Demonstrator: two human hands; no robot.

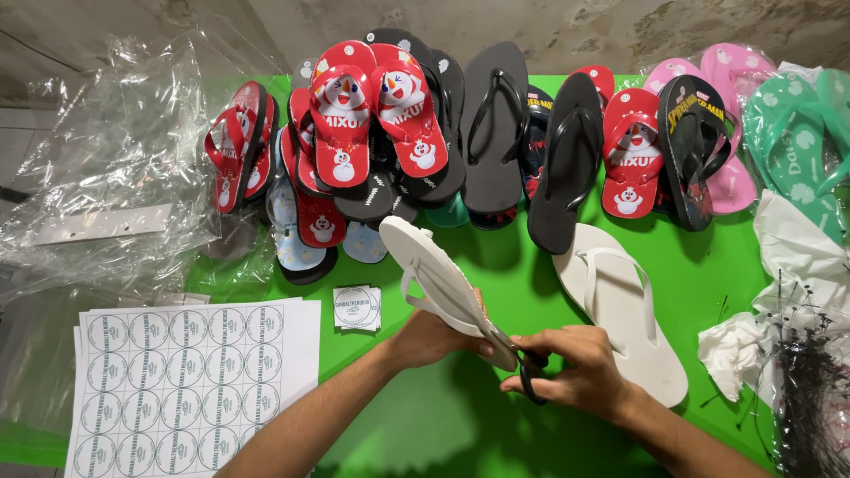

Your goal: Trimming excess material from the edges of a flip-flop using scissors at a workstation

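A person's left hand (pixel 431 338) grips a white flip-flop (pixel 443 285) near its heel end, fingers wrapped under the sole, holding it on edge above a green table (pixel 496 274). The sandal's long axis runs on a diagonal, its heel low beside the hands and its toe end pointing up and to the left, toward the far piles. The right hand (pixel 575 367) is closed around the handles of black scissors (pixel 529 367), whose blades meet the flip-flop at its lower end; whether the blades are apart or together cannot be told.

Just right of the hands, a second white flip-flop (pixel 624 310) lies flat on the table, strap up. At the near left sits a sheet of round stickers (pixel 181 385), with a small stack of cut labels (pixel 357 308) just beyond it. Crumpled white paper (pixel 797 257) and a bundle of black ties (pixel 810 398) lie at the right edge.

Farther back, a row of heaped sandals spans the table: red cartoon-print flip-flops (pixel 372 115), black flip-flops (pixel 531 133), then pink flip-flops (pixel 722 97) and mint-green flip-flops (pixel 797 133). Clear plastic bags (pixel 115 159) are bunched at far left.
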